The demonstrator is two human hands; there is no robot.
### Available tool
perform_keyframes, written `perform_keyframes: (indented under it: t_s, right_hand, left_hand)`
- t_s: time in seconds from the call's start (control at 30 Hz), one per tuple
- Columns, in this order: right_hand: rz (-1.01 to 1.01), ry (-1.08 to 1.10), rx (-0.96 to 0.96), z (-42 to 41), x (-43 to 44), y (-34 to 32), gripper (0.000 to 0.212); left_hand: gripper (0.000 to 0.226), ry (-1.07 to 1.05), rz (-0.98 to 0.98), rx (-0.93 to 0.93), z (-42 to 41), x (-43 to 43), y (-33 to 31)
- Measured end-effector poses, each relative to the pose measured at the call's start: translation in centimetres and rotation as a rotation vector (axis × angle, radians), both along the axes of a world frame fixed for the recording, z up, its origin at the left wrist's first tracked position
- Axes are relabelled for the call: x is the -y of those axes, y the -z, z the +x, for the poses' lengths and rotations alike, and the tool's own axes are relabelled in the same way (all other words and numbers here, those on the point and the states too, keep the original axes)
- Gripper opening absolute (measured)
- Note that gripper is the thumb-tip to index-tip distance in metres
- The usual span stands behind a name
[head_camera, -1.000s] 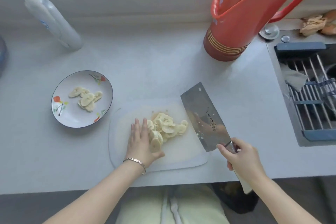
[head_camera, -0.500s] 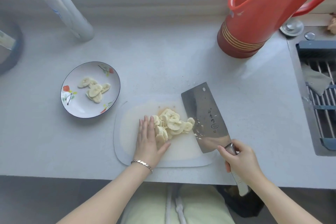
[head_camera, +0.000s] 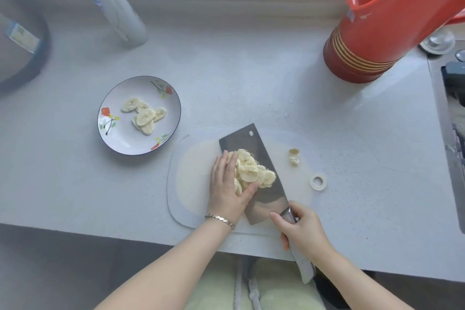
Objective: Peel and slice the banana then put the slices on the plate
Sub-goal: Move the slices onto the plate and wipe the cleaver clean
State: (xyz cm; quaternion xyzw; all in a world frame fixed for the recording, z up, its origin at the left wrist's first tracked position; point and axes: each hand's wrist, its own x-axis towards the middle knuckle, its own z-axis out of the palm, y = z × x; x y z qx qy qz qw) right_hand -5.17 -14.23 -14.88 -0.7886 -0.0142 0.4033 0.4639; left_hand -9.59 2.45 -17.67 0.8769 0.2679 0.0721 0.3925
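A pile of banana slices [head_camera: 251, 171] lies on the flat blade of a cleaver [head_camera: 266, 199], which rests on the white cutting board [head_camera: 191, 184]. My left hand [head_camera: 226, 189] presses against the pile's left side with straight fingers, the thumb against the slices. My right hand [head_camera: 299, 229] grips the cleaver's handle near the counter's front edge. A floral plate [head_camera: 120, 143] with several banana slices [head_camera: 144, 116] stands to the left of the board. Two small banana bits [head_camera: 294, 157] lie on the board's right part.
A red thermos jug [head_camera: 377, 33] stands at the back right. A white bottle [head_camera: 110, 0] stands at the back left, and a dark-rimmed vessel [head_camera: 22, 58] at the far left. The sink edge [head_camera: 448, 118] is at the right. A small white ring [head_camera: 318, 182] lies by the board.
The cleaver has slid left under the banana slices, so the pile now lies on its blade. My left hand stayed against the pile. The view has shifted to the right.
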Motion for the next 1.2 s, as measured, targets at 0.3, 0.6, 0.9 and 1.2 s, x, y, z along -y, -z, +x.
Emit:
perform_keyframes:
  t_s: [0.3, 0.6, 0.9, 1.2]
  right_hand:
    - [0.019, 0.01, -0.061, 0.4, -0.1, -1.8, 0.011]
    - [0.054, -0.025, -0.031, 3.0, -4.5, -6.1, 0.013]
    - [0.129, -0.122, -0.06, 3.9, -18.7, -6.8, 0.028]
    - [-0.021, -0.149, 0.083, 4.0, -24.5, -6.0, 0.03]
  left_hand:
    - [0.067, -0.041, 0.068, 0.042, 0.7, 0.7, 0.8]
    - [0.075, -0.09, -0.023, 0.133, 2.7, -3.2, -3.5]
    - [0.077, -0.173, -0.02, 0.025, 2.4, -17.3, -6.5]
    - [0.092, -0.034, 0.267, -0.168, 1.1, -23.8, -4.7]
